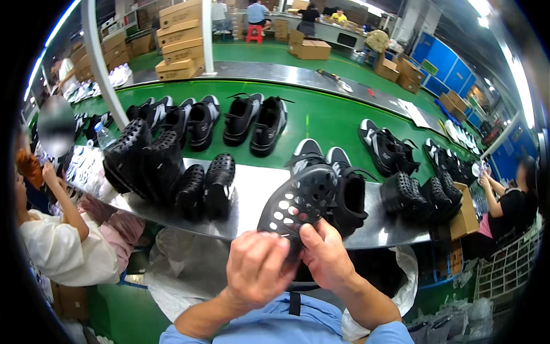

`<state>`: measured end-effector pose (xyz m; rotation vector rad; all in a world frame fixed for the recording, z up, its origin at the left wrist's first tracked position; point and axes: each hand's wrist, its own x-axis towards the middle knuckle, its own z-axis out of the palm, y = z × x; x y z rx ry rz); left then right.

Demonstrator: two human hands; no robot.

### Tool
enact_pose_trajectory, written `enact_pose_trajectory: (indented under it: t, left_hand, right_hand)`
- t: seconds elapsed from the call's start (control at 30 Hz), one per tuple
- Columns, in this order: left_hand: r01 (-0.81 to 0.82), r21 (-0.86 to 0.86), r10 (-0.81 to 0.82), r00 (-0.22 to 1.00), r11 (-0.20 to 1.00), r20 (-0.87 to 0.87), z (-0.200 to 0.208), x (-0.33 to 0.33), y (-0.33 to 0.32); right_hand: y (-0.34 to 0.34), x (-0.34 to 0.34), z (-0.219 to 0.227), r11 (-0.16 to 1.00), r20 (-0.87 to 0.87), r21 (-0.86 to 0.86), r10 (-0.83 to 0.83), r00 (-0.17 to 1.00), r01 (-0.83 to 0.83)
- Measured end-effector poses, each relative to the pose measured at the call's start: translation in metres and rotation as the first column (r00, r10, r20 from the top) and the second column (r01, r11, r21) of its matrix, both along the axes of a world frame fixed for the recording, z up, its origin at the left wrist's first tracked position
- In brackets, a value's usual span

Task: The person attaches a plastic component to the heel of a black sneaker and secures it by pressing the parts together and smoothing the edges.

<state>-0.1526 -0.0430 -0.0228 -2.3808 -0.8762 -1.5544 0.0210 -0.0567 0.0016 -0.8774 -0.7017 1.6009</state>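
Note:
Both my hands hold a black plastic shoe tree, pierced by round holes that let light through. My left hand has its fingers curled against the lower left end of it. My right hand pinches the lower right side between thumb and fingers. Just behind it stands a pair of black and grey sneakers, partly hidden by the shoe tree. A pair of similar black perforated shoe trees stands on the steel bench to the left, beside taller nested stacks.
Black sneakers line the green conveyor belt beyond the steel bench edge. More shoe trees and an open carton stand right. White sacks hang below the bench. Co-workers sit left and right.

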Motion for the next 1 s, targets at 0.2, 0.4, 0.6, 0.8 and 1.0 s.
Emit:
enact_pose_trajectory:
  t: [0.2,0.4,0.6,0.8,1.0]
  left_hand:
    - [0.585,-0.506,-0.217,0.762,0.634,0.610,0.042,0.040,0.032]
    - [0.608,-0.618,-0.217,0.778,0.499,0.590,0.027,0.074,0.080]
    - [0.837,-0.500,-0.007,0.514,0.224,0.858,0.010,0.113,0.120]
    - [0.247,-0.519,-0.356,0.927,0.818,-0.121,-0.038,0.104,0.176]
    - [0.085,-0.345,-0.227,0.889,0.935,-0.397,-0.035,0.117,0.192]
  right_hand:
    - [-0.024,0.066,0.021,0.938,0.250,-0.217,0.320,0.914,-0.270]
    - [-0.045,0.078,0.060,0.982,0.988,0.133,-0.120,0.097,-0.136]
    - [-0.018,0.111,0.056,0.961,0.980,0.200,-0.195,0.043,-0.193]
    - [0.048,0.167,0.061,0.947,0.994,-0.085,0.060,-0.091,-0.311]
    - [0.086,0.156,0.105,0.883,0.928,-0.300,0.184,-0.323,-0.360]
